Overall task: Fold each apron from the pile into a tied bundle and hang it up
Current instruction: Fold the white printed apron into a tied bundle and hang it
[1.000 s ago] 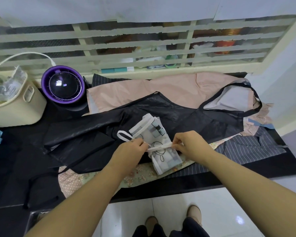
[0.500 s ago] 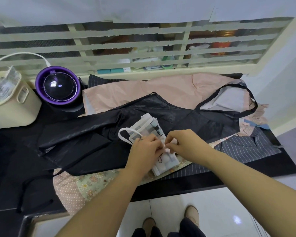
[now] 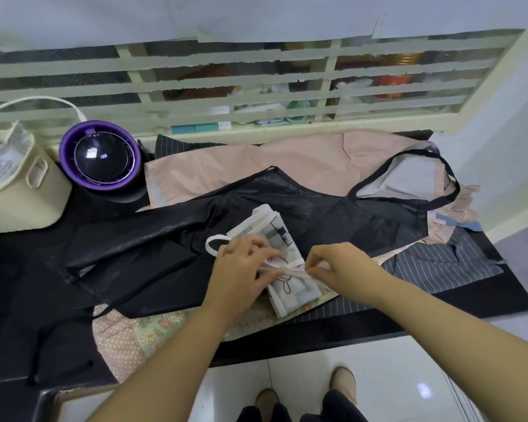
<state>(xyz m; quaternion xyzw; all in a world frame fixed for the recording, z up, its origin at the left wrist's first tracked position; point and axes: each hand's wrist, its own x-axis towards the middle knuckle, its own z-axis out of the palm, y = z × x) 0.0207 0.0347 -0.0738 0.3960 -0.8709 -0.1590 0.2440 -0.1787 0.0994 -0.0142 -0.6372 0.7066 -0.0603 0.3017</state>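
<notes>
- The bundle (image 3: 290,289), a folded white apron, lies between your hands on top of the pile, with its tie (image 3: 291,267) drawn across its middle.
- Your left hand (image 3: 241,266) rests on the bundle and pinches one tie end. Your right hand (image 3: 339,266) pinches the other end at the bundle's right edge.
- A loop (image 3: 218,237) pokes out just past your left fingers.
- The folding looks done and the knot half made; tightening and hanging are left.
- Under your hands lies the black apron (image 3: 287,205); the pink apron (image 3: 256,166), striped apron (image 3: 439,263) and floral apron (image 3: 156,327) around it lie unfolded.
</notes>
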